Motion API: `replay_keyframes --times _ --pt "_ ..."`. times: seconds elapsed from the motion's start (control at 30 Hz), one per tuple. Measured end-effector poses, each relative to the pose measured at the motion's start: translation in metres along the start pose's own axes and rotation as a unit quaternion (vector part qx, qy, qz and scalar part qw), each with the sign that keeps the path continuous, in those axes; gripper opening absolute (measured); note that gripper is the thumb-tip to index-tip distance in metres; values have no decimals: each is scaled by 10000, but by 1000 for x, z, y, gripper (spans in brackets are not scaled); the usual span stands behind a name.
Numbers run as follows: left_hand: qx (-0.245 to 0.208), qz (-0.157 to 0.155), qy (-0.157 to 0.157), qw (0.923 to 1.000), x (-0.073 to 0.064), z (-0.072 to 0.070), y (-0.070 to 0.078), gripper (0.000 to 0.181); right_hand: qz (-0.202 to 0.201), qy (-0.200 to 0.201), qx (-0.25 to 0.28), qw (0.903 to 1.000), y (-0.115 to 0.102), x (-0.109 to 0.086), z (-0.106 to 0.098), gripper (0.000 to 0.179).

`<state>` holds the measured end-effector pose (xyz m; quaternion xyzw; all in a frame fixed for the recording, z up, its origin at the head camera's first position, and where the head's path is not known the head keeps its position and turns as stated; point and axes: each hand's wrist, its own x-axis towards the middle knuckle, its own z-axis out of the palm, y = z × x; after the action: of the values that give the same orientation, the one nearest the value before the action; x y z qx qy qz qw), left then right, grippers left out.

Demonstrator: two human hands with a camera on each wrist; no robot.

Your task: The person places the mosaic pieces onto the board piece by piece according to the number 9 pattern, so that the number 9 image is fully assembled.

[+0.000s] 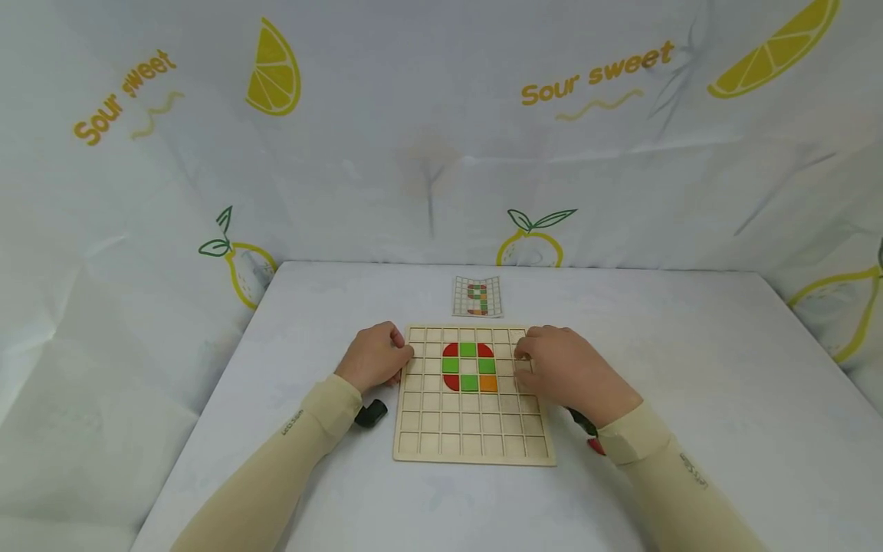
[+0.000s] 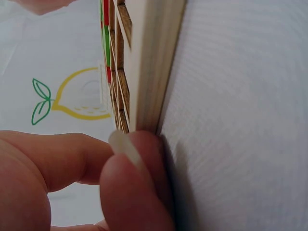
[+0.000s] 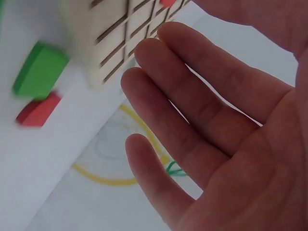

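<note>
A square wooden grid board [image 1: 450,445] lies flat on the table. Coloured tiles fill a ring of its cells: red rounded tiles [image 1: 451,382], green square tiles [image 1: 467,349] and an orange tile [image 1: 487,382] at the ring's lower right. My left hand [image 1: 375,355] rests at the board's left edge, thumb and fingers bent; in the left wrist view its fingertips touch the board's side [image 2: 153,72]. Over the right edge is my right hand [image 1: 569,372]. Its fingers [image 3: 178,120] are loosely extended in the right wrist view, with nothing visible between them and the thumb.
Behind the board lies a pattern card [image 1: 477,297] showing a coloured figure on a grid. A green piece [image 3: 41,70] and a red piece [image 3: 38,110] lie right of the board. Near the left wrist is a small black object [image 1: 371,414]. Lemon-printed cloth hangs behind.
</note>
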<state>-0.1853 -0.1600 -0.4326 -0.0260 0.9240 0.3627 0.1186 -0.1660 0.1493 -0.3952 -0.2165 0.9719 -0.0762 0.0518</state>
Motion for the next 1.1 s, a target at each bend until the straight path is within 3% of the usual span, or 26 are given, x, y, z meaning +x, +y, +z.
replay_keyframes --times 0.2,0.37,0.6,1.1 --pt "54 -30 8 10000 1 0 1 15 197 70 185 9996 34 -13 0 19" --pt "79 -55 -19 10000 1 0 0 15 448 12 395 9982 49 -20 3 19" --pt "51 -50 -40 10000 2 1 -1 16 501 -100 319 9982 50 -19 6 23" --pt "34 22 -24 10000 1 0 -1 15 484 71 -52 9988 45 -15 10 22"
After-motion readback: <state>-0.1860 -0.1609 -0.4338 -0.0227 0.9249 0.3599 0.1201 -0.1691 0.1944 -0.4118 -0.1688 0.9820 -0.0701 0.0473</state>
